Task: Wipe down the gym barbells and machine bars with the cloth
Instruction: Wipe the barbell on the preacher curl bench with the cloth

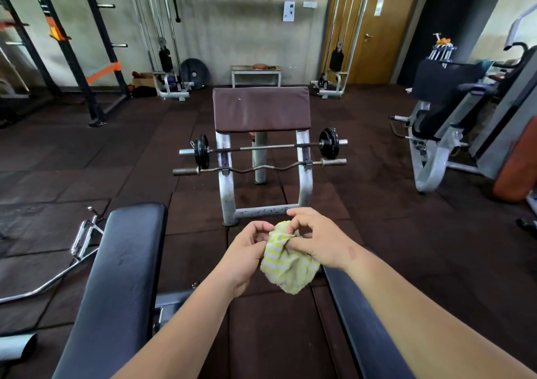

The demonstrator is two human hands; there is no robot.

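Together, both hands (286,246) bunching cloth (287,265), open floor (392,233) ahead

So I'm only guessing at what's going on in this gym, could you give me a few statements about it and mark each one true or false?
1. Both hands hold the yellow-and-white cloth. True: the left hand and the right hand pinch it with their fingers.
2. The cloth is wiping the straight barbell. False: it is held in the air, well short of the barbell.
3. The curl bar rests below the straight barbell on the preacher bench. True.
4. The curl bar carries black plates. False: its ends are bare; the plates are on the straight barbell.
5. The wooden door stands open. False: it is closed.
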